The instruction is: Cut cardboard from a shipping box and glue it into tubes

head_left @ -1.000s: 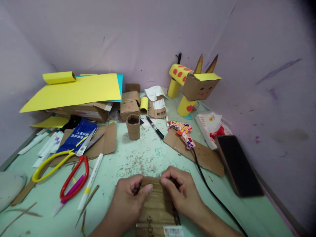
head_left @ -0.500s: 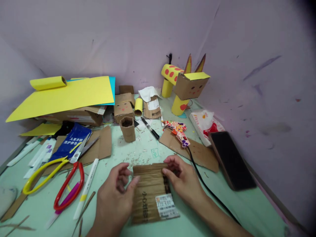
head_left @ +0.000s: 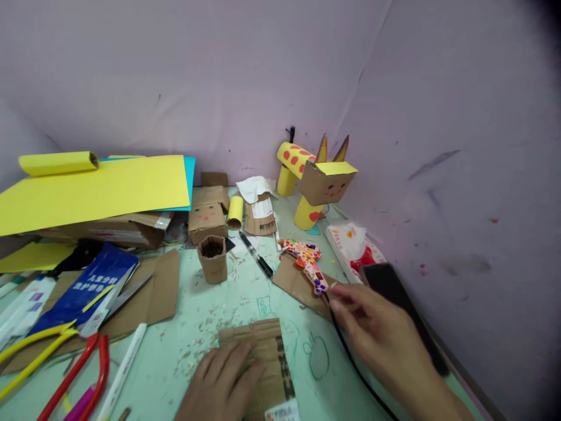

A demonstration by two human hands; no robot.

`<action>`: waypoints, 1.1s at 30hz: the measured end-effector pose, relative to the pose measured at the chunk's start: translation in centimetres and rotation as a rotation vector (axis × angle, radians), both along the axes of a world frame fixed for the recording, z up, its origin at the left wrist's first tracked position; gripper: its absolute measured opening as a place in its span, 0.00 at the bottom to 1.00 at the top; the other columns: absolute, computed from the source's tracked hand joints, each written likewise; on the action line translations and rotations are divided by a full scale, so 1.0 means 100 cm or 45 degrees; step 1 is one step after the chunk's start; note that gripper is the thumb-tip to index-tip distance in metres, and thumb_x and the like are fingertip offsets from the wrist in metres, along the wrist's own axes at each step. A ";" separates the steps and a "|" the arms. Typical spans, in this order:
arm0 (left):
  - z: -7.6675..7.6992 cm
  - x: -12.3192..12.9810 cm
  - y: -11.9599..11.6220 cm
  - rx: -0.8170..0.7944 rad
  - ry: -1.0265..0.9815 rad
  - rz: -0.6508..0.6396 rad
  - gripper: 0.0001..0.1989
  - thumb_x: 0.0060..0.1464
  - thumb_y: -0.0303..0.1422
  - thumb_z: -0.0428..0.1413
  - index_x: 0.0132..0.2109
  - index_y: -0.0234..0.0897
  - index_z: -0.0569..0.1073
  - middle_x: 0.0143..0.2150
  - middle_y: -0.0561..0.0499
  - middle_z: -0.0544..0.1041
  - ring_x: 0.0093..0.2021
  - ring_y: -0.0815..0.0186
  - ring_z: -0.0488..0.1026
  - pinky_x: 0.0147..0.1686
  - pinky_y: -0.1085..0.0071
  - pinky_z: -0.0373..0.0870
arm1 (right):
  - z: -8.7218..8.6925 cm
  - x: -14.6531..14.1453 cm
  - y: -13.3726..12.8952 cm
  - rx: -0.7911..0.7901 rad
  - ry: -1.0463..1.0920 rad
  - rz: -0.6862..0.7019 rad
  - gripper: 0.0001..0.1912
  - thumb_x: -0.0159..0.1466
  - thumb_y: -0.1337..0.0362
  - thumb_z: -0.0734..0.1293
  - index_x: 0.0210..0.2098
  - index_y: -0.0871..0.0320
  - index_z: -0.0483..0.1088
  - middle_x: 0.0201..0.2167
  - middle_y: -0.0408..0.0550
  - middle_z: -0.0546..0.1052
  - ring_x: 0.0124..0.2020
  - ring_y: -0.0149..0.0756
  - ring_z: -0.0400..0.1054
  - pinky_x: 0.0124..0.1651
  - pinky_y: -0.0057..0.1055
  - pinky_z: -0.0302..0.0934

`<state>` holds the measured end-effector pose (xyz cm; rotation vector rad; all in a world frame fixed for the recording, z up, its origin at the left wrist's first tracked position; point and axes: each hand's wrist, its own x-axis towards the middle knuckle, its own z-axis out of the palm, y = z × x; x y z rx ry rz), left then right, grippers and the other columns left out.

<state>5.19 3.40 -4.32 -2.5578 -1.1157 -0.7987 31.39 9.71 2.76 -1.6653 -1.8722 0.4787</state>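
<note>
My left hand (head_left: 228, 377) lies over a piece of corrugated cardboard (head_left: 268, 365) with dark printing and a white label, its fingers stretched out on the surface. My right hand (head_left: 377, 324) is off the cardboard, fingers apart and curved, at the handle end of a flower-patterned glue gun (head_left: 310, 269). Whether the fingertips touch the handle or its black cord (head_left: 346, 345) I cannot tell. The glue gun rests on a flat cardboard strip (head_left: 291, 280). Part of the cardboard piece runs out of view at the bottom.
Left are yellow-handled scissors (head_left: 39, 351), red-handled scissors (head_left: 103, 368), a white marker (head_left: 125, 368) and yellow sheets (head_left: 144, 184). Behind stand a cardboard cup (head_left: 214, 266), a box with a drawn face (head_left: 207, 219) and a spotted paper animal (head_left: 326, 190). A phone (head_left: 394, 298) lies right.
My right hand has let go of the cardboard piece and moved right and forward to the glue gun. The left hand has flattened onto the cardboard. The view has shifted.
</note>
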 end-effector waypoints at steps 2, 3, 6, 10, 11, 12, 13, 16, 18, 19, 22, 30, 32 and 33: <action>-0.001 -0.003 0.002 0.001 0.110 0.007 0.18 0.60 0.45 0.46 0.47 0.41 0.73 0.45 0.46 0.79 0.43 0.60 0.74 0.36 0.66 0.68 | 0.009 0.005 0.023 -0.071 -0.134 -0.137 0.14 0.59 0.55 0.64 0.38 0.57 0.75 0.35 0.55 0.80 0.33 0.47 0.73 0.34 0.39 0.63; 0.001 -0.003 0.002 -0.007 0.163 0.007 0.17 0.59 0.44 0.49 0.48 0.42 0.73 0.46 0.47 0.79 0.43 0.60 0.74 0.36 0.67 0.68 | 0.011 0.004 0.036 -0.126 -0.165 -0.179 0.14 0.58 0.55 0.65 0.35 0.57 0.76 0.32 0.54 0.80 0.31 0.47 0.73 0.31 0.37 0.61; 0.009 -0.002 -0.001 -0.004 0.189 0.011 0.18 0.57 0.47 0.51 0.47 0.42 0.74 0.46 0.47 0.79 0.43 0.60 0.74 0.37 0.67 0.68 | 0.008 -0.007 0.068 -0.223 -0.141 -0.177 0.12 0.50 0.52 0.71 0.21 0.55 0.74 0.19 0.49 0.76 0.23 0.42 0.69 0.23 0.31 0.52; 0.020 0.004 -0.004 -0.111 0.090 0.009 0.21 0.57 0.48 0.50 0.45 0.37 0.74 0.45 0.43 0.79 0.44 0.57 0.73 0.39 0.64 0.67 | -0.005 -0.015 0.092 -0.416 0.024 -0.201 0.15 0.45 0.60 0.74 0.10 0.55 0.65 0.08 0.43 0.66 0.14 0.33 0.61 0.16 0.27 0.46; 0.022 0.006 -0.005 -0.148 0.081 0.009 0.20 0.57 0.47 0.50 0.45 0.36 0.74 0.45 0.42 0.79 0.44 0.56 0.73 0.39 0.63 0.67 | -0.007 -0.015 0.094 -0.478 0.097 -0.206 0.14 0.45 0.61 0.73 0.11 0.55 0.65 0.08 0.42 0.66 0.13 0.33 0.60 0.15 0.27 0.48; 0.023 0.007 -0.005 -0.176 0.078 0.008 0.20 0.57 0.46 0.50 0.45 0.35 0.74 0.45 0.41 0.79 0.44 0.56 0.73 0.39 0.63 0.67 | -0.007 -0.014 0.095 -0.534 0.182 -0.209 0.12 0.46 0.62 0.72 0.13 0.55 0.66 0.09 0.42 0.66 0.13 0.33 0.61 0.15 0.27 0.52; 0.024 0.008 -0.005 -0.192 0.077 0.005 0.20 0.57 0.46 0.50 0.45 0.35 0.74 0.45 0.41 0.79 0.43 0.55 0.73 0.39 0.62 0.67 | -0.005 -0.014 0.094 -0.578 0.275 -0.211 0.10 0.48 0.62 0.71 0.15 0.56 0.67 0.11 0.42 0.67 0.14 0.33 0.62 0.16 0.28 0.57; 0.025 0.010 -0.006 -0.165 0.074 0.018 0.19 0.58 0.45 0.49 0.45 0.35 0.74 0.44 0.42 0.80 0.43 0.56 0.74 0.40 0.62 0.67 | 0.005 -0.016 0.079 -0.622 0.539 -0.213 0.08 0.51 0.59 0.68 0.23 0.56 0.67 0.18 0.43 0.70 0.20 0.33 0.66 0.24 0.32 0.68; 0.025 0.010 -0.006 -0.131 0.080 0.027 0.18 0.59 0.44 0.48 0.44 0.35 0.74 0.43 0.43 0.80 0.43 0.57 0.74 0.40 0.62 0.67 | 0.012 -0.016 0.058 -0.618 0.680 -0.195 0.10 0.53 0.56 0.67 0.28 0.55 0.67 0.25 0.45 0.72 0.25 0.34 0.69 0.29 0.33 0.70; 0.025 0.010 -0.006 -0.120 0.082 0.029 0.19 0.59 0.44 0.48 0.44 0.35 0.74 0.43 0.44 0.80 0.43 0.57 0.74 0.40 0.62 0.66 | 0.013 -0.014 0.046 -0.619 0.747 -0.176 0.12 0.52 0.55 0.68 0.32 0.55 0.68 0.28 0.46 0.73 0.27 0.35 0.70 0.30 0.33 0.71; 0.023 0.010 -0.006 -0.117 0.083 0.034 0.20 0.59 0.46 0.48 0.44 0.35 0.74 0.43 0.45 0.80 0.43 0.58 0.74 0.40 0.63 0.66 | 0.007 0.000 0.008 -0.605 0.859 -0.012 0.15 0.52 0.52 0.71 0.32 0.55 0.71 0.24 0.46 0.73 0.23 0.34 0.66 0.20 0.27 0.63; 0.018 0.009 -0.007 -0.092 0.145 0.037 0.20 0.62 0.45 0.44 0.45 0.36 0.74 0.44 0.49 0.80 0.45 0.61 0.73 0.44 0.65 0.63 | -0.010 0.021 -0.031 -0.685 0.563 0.157 0.16 0.57 0.50 0.67 0.29 0.56 0.78 0.31 0.53 0.80 0.33 0.48 0.75 0.35 0.36 0.72; 0.017 0.008 -0.006 -0.057 0.153 0.047 0.18 0.63 0.43 0.44 0.44 0.37 0.74 0.44 0.50 0.80 0.46 0.62 0.72 0.45 0.66 0.61 | -0.005 0.018 -0.032 -0.719 0.534 0.156 0.17 0.58 0.51 0.66 0.38 0.56 0.78 0.37 0.52 0.81 0.37 0.48 0.76 0.41 0.38 0.72; 0.017 0.008 -0.005 -0.052 0.155 0.045 0.18 0.63 0.42 0.44 0.43 0.38 0.74 0.43 0.50 0.80 0.46 0.63 0.71 0.45 0.66 0.61 | -0.004 0.018 -0.032 -0.707 0.516 0.138 0.17 0.58 0.52 0.67 0.42 0.55 0.77 0.40 0.51 0.81 0.39 0.48 0.76 0.42 0.37 0.71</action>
